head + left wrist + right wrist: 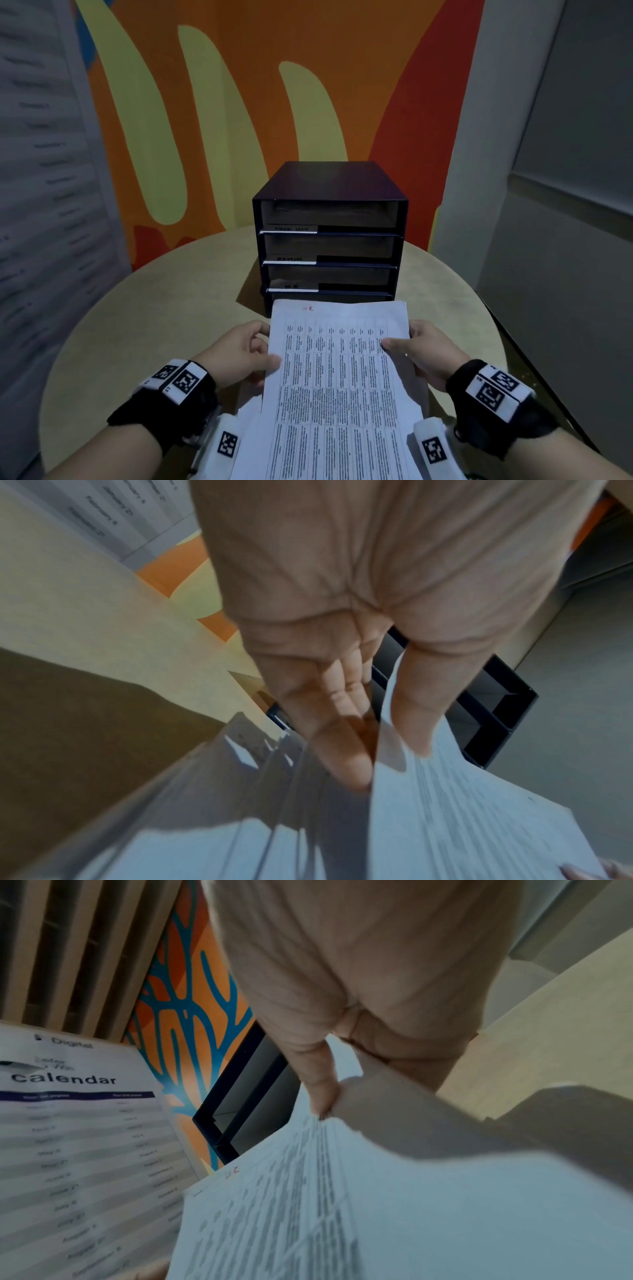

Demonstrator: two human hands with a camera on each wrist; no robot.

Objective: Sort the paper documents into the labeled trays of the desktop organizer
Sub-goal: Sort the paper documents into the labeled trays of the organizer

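Observation:
A printed sheet (339, 377) with a table of text and a red mark at its top is held flat above the table, its far edge just before the black organizer (329, 236). My left hand (246, 353) pinches its left edge, thumb on top (411, 710), fingers under (342, 739). My right hand (421, 349) pinches the right edge, thumb on the page (318, 1080). The organizer has three white-labelled trays stacked one above another; the labels are too dim to read fully. More white papers (250, 421) lie beneath the held sheet.
The round beige table (144, 325) carries the organizer at its far middle. An orange and yellow patterned wall (239, 102) stands behind. A printed calendar poster (78, 1137) hangs at the left. A grey wall (565, 205) is at the right.

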